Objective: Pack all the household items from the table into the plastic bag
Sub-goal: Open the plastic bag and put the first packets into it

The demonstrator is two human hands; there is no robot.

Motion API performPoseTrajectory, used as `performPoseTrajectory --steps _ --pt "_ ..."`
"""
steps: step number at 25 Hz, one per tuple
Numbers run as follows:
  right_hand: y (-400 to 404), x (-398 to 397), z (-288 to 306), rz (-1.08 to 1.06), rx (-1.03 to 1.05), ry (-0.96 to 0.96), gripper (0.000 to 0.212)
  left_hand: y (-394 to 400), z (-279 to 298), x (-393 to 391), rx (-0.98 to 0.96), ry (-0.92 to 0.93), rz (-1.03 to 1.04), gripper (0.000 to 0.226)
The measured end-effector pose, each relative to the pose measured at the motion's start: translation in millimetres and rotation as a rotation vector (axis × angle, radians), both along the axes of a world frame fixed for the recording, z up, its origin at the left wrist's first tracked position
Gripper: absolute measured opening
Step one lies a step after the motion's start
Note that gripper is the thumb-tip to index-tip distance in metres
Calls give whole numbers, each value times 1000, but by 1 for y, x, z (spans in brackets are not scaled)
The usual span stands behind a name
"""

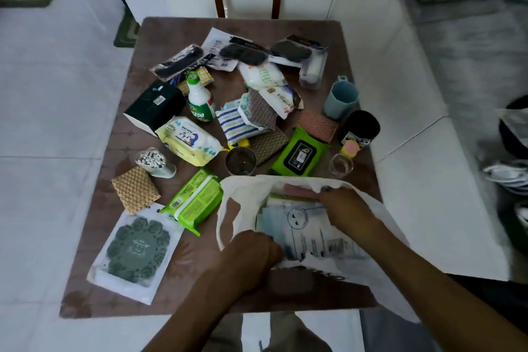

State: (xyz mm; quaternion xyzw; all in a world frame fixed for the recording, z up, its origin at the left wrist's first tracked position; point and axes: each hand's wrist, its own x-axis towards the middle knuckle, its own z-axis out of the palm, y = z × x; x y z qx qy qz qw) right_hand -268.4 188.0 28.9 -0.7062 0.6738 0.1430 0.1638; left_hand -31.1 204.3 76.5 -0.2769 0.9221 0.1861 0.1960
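Plastic bag [368, 217] lies open on the near right part of our table [94, 288].
Going left to right: our left hand [251, 254] has its fingers closed on the bag's near rim; our right hand [343, 208] reaches inside, fingers curled over packets there, though we cannot tell if they grip.

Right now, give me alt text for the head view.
Both hands, left hand and right hand, hold open a white plastic bag at the brown table's near edge; wipes packs, sponges and cups lie unpacked beyond.
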Motion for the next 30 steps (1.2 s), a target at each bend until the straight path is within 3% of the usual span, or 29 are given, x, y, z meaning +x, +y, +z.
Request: performPoseTrajectory --steps 2,7,10,12,14,15,16,18,21,23,26,30 --pt "5 10 13 58 -139 1 37 -3 1 2 26 43 55 24" --pt "4 29 60 -89 -135 -848 20 -19 17 6 144 462 318 33" --pt "-24 33 79 -168 -274 -937 8 -39 37 0 112 748 519 15" --pt "-40 40 81 -184 -337 -937 16 -45 38 10 77 998 835 10" --pt "-50 56 79 -141 -316 -977 21 -47 24 36 132 1286 1281 10" --pt "-53 70 77 -103 -288 -997 20 -46 11 57 127 1331 1499 11" --pt "-55 85 76 -75 -255 -1013 18 -43 -6 80 59 1252 1660 11" --pt "-53 112 75 -45 -203 -1031 17 -38 -47 131 -111 855 1800 17" --pt "-52 138 70 -93 -209 -1020 17 -42 -105 199 -50 193 1655 46" --pt "-49 142 67 -112 -236 -996 16 -48 -124 229 72 -110 1550 74" --pt "-48 152 61 -127 -246 -967 14 -57 -138 259 185 -58 1550 108" --pt "-42 159 62 -219 -321 -956 21 -56 -131 271 300 143 1765 62"
